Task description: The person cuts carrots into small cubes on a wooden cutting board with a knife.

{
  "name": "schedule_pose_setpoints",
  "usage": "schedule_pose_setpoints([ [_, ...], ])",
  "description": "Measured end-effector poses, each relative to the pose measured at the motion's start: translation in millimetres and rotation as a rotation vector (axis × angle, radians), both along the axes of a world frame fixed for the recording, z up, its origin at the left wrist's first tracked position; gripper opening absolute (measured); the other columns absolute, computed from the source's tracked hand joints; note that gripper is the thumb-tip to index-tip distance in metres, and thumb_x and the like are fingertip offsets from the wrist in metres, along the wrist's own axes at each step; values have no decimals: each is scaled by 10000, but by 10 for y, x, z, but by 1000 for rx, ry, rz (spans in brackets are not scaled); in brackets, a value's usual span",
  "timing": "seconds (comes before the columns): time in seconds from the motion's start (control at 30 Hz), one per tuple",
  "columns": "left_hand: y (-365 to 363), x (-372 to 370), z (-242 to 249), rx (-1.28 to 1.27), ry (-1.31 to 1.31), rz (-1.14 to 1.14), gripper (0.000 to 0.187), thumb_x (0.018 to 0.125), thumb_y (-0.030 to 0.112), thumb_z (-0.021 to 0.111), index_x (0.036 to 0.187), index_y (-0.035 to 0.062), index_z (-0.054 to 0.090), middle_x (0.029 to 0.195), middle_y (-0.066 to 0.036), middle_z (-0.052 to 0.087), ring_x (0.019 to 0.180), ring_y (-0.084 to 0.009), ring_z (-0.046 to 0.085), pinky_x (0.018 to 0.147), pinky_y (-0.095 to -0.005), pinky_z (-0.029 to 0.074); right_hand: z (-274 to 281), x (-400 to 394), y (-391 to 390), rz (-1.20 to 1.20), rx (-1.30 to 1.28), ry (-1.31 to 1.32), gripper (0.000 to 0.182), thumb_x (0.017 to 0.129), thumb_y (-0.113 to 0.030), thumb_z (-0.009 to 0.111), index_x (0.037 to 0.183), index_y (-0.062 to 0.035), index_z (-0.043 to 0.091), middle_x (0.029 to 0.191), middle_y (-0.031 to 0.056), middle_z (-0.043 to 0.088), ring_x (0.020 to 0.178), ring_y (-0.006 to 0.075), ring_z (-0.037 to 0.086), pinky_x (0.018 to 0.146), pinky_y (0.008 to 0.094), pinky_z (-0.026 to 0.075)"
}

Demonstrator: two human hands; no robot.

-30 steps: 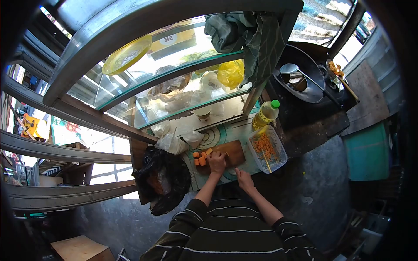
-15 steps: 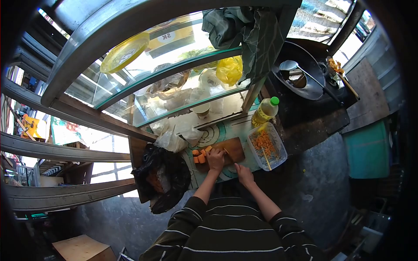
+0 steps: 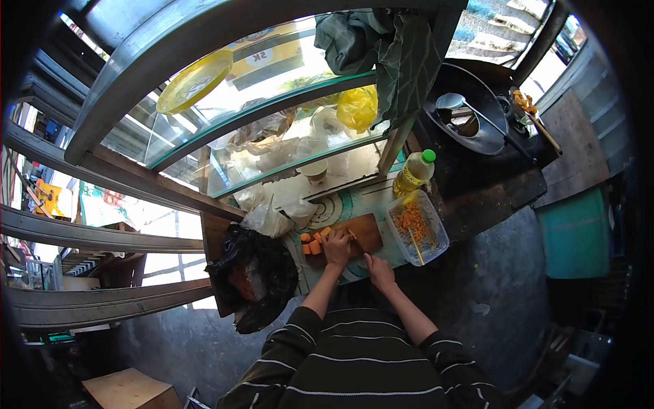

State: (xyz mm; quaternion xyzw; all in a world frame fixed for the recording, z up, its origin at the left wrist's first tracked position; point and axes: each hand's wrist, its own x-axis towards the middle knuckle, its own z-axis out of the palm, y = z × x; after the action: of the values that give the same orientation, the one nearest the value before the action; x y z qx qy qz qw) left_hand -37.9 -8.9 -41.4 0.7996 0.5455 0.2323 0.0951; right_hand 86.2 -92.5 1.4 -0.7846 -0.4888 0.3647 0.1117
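My left hand (image 3: 336,248) is over the wooden cutting board (image 3: 368,234), its fingers closed on a piece of carrot (image 3: 351,234) that shows at the fingertips. Chunks of orange carrot (image 3: 311,244) lie on the board's left end, beside that hand. Just off the board's lower right edge, my right hand (image 3: 381,273) is closed around what appears to be a knife handle; the blade is hardly visible. To the right, a clear plastic tub (image 3: 441,240) holds finely chopped orange bits (image 3: 411,222) and a yellow-handled utensil (image 3: 417,249).
An oil bottle with a green cap (image 3: 413,174) stands behind the tub. A wok (image 3: 487,140) with a metal ladle (image 3: 451,101) sits at the right. Left of the board are a white plastic bag (image 3: 269,219) and a black bag (image 3: 276,266). A glass case (image 3: 272,157) rises behind.
My right hand has shifted very slightly left and up toward the board. The left hand stays in about the same place on the carrot.
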Motion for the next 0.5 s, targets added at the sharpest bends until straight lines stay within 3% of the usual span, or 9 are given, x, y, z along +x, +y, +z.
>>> schedule_pose_setpoints([
  [0.5,-11,-10,36,-6,54,20,71,669,180,647,705,119,640,753,2,546,839,-187,493,705,-374,309,-47,4,33,10,29,1,530,904,-421,323,777,18,591,785,268,569,798,433,538,690,497,427],
])
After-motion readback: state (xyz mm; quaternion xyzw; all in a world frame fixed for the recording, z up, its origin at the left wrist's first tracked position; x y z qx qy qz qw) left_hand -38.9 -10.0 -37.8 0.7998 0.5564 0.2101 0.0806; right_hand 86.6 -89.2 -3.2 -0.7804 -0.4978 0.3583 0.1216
